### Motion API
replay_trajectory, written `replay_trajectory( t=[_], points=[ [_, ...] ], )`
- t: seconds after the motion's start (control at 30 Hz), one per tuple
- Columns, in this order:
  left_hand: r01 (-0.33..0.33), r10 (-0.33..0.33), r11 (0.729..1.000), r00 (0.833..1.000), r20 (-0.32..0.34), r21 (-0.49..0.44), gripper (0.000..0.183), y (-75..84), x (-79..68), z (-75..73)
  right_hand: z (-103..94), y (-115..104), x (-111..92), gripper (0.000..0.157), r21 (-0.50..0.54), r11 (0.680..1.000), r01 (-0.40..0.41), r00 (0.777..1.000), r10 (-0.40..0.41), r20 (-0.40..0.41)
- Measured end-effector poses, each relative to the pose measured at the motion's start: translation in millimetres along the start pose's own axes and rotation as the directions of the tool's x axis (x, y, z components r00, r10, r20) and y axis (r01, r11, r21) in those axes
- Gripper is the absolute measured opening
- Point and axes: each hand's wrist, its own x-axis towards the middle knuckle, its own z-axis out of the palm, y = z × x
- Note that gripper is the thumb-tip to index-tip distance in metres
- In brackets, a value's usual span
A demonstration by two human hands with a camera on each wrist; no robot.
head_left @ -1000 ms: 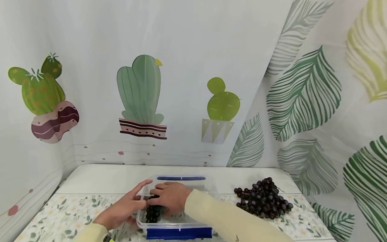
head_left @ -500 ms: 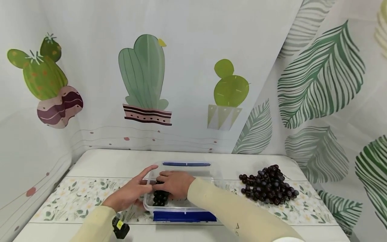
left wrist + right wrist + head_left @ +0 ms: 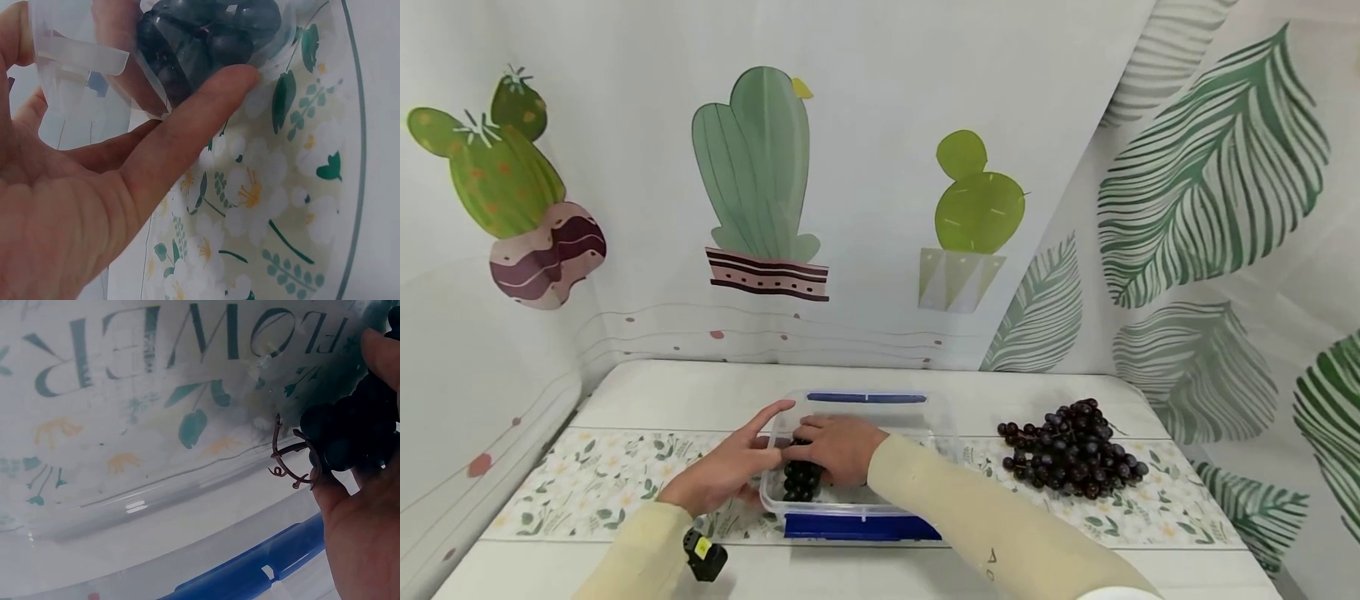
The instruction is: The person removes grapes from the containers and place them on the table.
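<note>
A clear plastic container (image 3: 887, 507) with blue latches stands on the table. In its left end lies a bunch of dark grapes (image 3: 801, 483). My right hand (image 3: 841, 450) reaches inside from the right and grips this bunch; the right wrist view shows a bare brown stem (image 3: 290, 450) poking out beside the fingers. My left hand (image 3: 722, 468) is at the container's left wall, its fingers spread and fairly straight. In the left wrist view, one extended finger (image 3: 200, 119) lies against the outside, just below the grapes seen through the plastic.
A larger pile of dark grapes (image 3: 1075, 450) lies on the table to the right of the container. A flower-printed strip (image 3: 602, 475) crosses the white table. Behind stands a curtain (image 3: 872, 192) with cactus and leaf prints.
The head view has tilted down, so the table sits higher in it. Relative to the container, both hands stay almost where they were, the right one still holding the grape bunch.
</note>
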Motion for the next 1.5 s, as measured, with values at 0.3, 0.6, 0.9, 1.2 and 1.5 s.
replay_trajectory(
  t=[0.3, 0.6, 0.9, 1.2, 1.5],
  points=[
    [0.003, -0.003, 1.0, 1.0, 0.001, -0.008, 0.085, -5.2, -2.4, 5.5, 3.1, -5, -5, 0.068, 0.015, 1.0, 0.001, 1.0, -0.001, -0.006],
    [-0.03, 0.03, 1.0, 0.999, 0.017, -0.004, 0.086, 5.5, 2.4, 3.2, -5.8, 7, -6, 0.07, 0.046, 0.999, -0.02, 0.999, 0.018, 0.04],
    [-0.057, 0.057, 0.998, 0.998, 0.018, 0.035, 0.083, 25.3, 10.7, -2.1, -18.8, 25, -5, 0.071, 0.029, 0.998, -0.05, 0.997, 0.048, 0.06],
    [-0.037, 0.036, 0.999, 0.999, 0.023, 0.023, 0.084, 15.4, 3.6, 1.4, -12.5, 14, -5, 0.069, 0.02, 0.999, -0.036, 0.997, 0.035, 0.062],
    [-0.022, 0.021, 0.999, 0.999, 0.033, 0.027, 0.083, 7.3, -4.3, -1.8, -11.4, 2, 0, 0.065, 0.011, 1.0, 0.007, 1.0, -0.007, 0.007]
  ],
)
